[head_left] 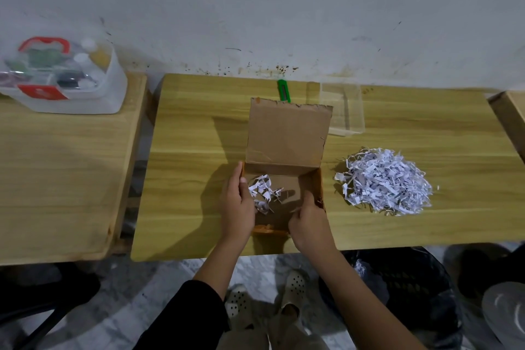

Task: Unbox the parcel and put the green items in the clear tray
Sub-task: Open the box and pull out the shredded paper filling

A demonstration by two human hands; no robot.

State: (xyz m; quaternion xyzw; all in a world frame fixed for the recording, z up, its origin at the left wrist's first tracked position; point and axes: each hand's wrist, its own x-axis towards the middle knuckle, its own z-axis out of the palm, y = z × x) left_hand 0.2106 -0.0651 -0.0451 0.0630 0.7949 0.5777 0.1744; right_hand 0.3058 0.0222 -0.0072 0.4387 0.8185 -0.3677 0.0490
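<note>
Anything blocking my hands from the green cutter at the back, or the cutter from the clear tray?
The cardboard box has its flap raised between the green cutter and both the left hand and right hand, hiding the cutter's near end. Nothing visible lies between the cutter and the clear tray.

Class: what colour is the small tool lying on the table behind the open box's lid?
Green. The tool shows best in the head view, the only one given.

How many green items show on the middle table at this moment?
1: a green utility knife lies at the table's far edge, partly behind the cardboard box's raised flap, left of the clear tray. More may hide under the shredded paper.
</note>
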